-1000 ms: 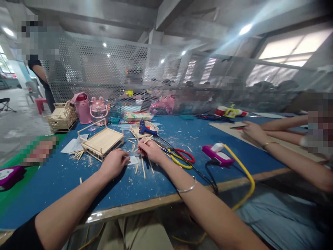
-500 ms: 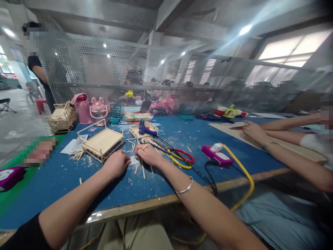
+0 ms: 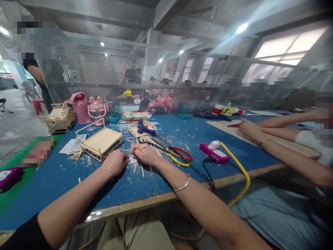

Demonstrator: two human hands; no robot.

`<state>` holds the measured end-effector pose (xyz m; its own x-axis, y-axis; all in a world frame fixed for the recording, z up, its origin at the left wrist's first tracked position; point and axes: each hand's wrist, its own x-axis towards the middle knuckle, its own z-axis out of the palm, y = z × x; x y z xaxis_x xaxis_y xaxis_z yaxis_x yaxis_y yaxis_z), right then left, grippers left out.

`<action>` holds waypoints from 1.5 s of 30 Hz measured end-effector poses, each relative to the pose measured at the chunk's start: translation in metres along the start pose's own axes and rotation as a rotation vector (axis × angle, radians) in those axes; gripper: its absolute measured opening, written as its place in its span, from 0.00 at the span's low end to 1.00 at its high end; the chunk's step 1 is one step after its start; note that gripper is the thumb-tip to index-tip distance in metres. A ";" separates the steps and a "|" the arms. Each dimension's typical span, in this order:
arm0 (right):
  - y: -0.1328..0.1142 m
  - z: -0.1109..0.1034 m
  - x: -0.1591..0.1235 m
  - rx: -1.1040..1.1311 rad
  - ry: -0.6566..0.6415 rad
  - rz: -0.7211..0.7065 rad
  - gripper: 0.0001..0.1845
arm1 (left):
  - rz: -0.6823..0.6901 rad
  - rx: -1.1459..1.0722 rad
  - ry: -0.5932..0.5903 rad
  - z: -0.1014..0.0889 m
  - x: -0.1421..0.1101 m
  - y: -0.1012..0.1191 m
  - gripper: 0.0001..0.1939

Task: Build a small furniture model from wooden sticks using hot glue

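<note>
My left hand (image 3: pixel 117 162) is closed in a pinch over the blue table, just right of a wooden stick model (image 3: pixel 102 140) with a raised railing. What its fingertips hold is too small to make out. Close by on the right, my right hand (image 3: pixel 144 153) is closed too, and a short wooden stick (image 3: pixel 142 147) pokes out above its fingers. A small white paper (image 3: pixel 133 159) lies between and below the fingertips. Loose sticks (image 3: pixel 142 170) lie under the right hand. Behind it, a blue glue gun (image 3: pixel 143 127) rests on a smaller stick frame (image 3: pixel 132 131).
Red-and-yellow-handled pliers or cutters (image 3: pixel 182 155) and cables lie to the right, near a purple power strip (image 3: pixel 214 153). A pink bottle (image 3: pixel 81 109), a clear pink jug (image 3: pixel 97 110) and another stick model (image 3: pixel 59 117) stand at the back left. A co-worker's hands (image 3: pixel 248 130) are at the right.
The whole view has shifted slightly, so things appear a little further left. Both hands keep nearly the same pose, close together over the white paper.
</note>
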<state>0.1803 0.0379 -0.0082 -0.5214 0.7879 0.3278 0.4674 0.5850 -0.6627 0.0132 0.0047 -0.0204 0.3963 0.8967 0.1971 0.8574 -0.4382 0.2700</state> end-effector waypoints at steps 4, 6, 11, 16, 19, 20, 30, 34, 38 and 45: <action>-0.002 -0.001 0.000 -0.068 0.054 0.028 0.11 | -0.020 0.001 -0.005 0.000 0.000 0.000 0.13; -0.003 -0.001 0.000 -0.029 0.059 0.030 0.11 | -0.011 -0.003 -0.007 0.000 0.000 0.000 0.13; -0.005 0.000 -0.002 -0.019 -0.008 -0.007 0.10 | -0.031 -0.008 -0.025 0.000 0.000 0.001 0.13; -0.004 -0.001 -0.004 -0.011 0.049 -0.022 0.10 | -0.033 -0.020 -0.021 0.000 0.000 0.002 0.13; -0.003 -0.001 -0.004 -0.033 0.020 -0.036 0.10 | -0.042 -0.015 -0.028 -0.001 0.000 0.003 0.13; -0.003 -0.001 -0.004 -0.034 0.012 -0.036 0.10 | -0.046 -0.015 -0.029 0.000 0.001 0.003 0.12; -0.008 0.000 -0.006 -0.044 0.046 0.012 0.10 | -0.057 -0.036 -0.027 -0.001 0.000 0.003 0.13; -0.006 0.002 -0.003 -0.016 0.039 0.021 0.10 | -0.049 -0.018 -0.027 -0.001 0.000 0.002 0.13; -0.002 0.001 -0.002 -0.030 0.061 0.069 0.13 | -0.026 -0.015 -0.021 -0.001 0.001 0.001 0.12; 0.000 0.001 -0.001 -0.034 0.050 0.058 0.13 | -0.037 0.016 -0.027 -0.002 0.001 0.002 0.13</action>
<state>0.1799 0.0364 -0.0094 -0.4567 0.8287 0.3235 0.5201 0.5438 -0.6586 0.0144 0.0041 -0.0176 0.3727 0.9138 0.1616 0.8768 -0.4038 0.2611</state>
